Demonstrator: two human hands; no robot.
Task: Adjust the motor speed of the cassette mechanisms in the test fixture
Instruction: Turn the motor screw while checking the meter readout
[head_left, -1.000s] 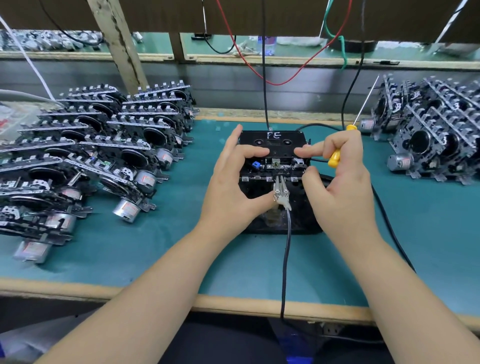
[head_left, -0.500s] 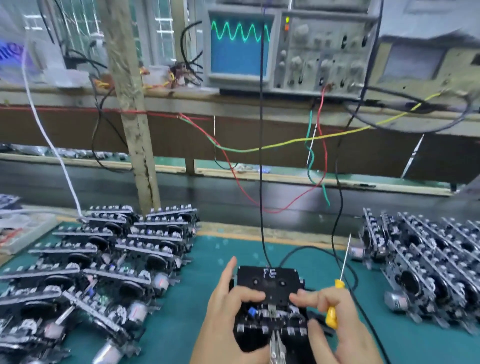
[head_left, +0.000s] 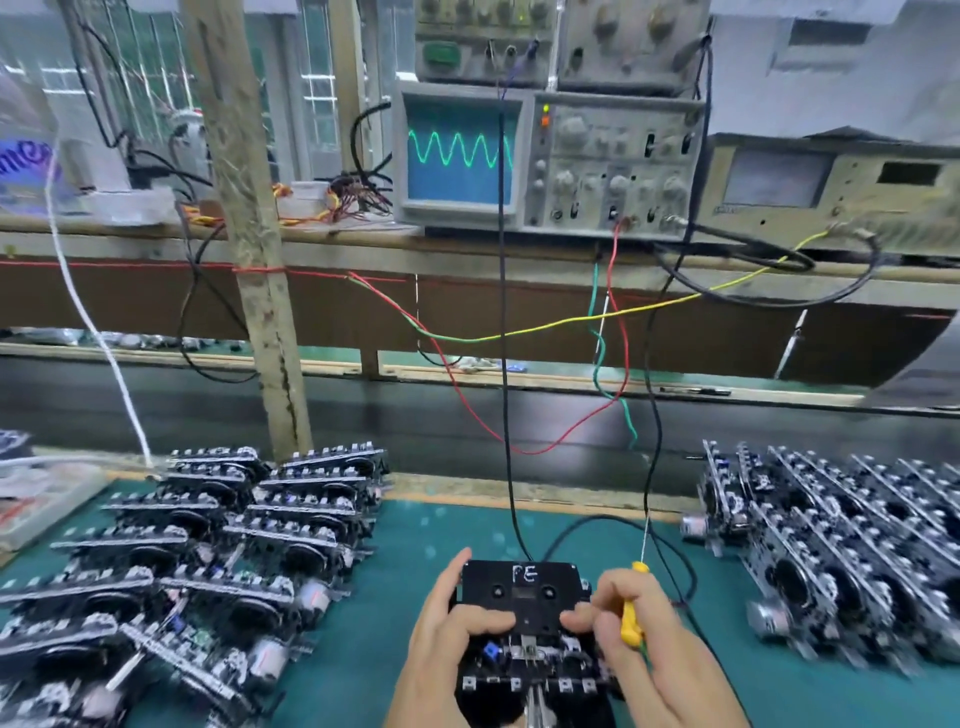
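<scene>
A black test fixture (head_left: 522, 587) marked "FE" sits on the green mat at the bottom centre, with a cassette mechanism (head_left: 524, 660) seated in its near part. My left hand (head_left: 441, 649) holds the fixture's left side, forefinger laid across the top. My right hand (head_left: 644, 639) rests on the right side and grips a yellow-handled screwdriver (head_left: 631, 618), its thin shaft pointing up. On the shelf behind, an oscilloscope (head_left: 460, 156) shows a green sine wave.
Several cassette mechanisms lie in rows on the left (head_left: 208, 551), and more are stacked on the right (head_left: 841, 551). Red, green, yellow and black wires (head_left: 618, 374) hang from the shelf to the bench. A wooden post (head_left: 249, 249) stands behind the left rows.
The view has tilted up from the bench to the oscilloscope. Both hands stay on the fixture, the screwdriver still in the right one.
</scene>
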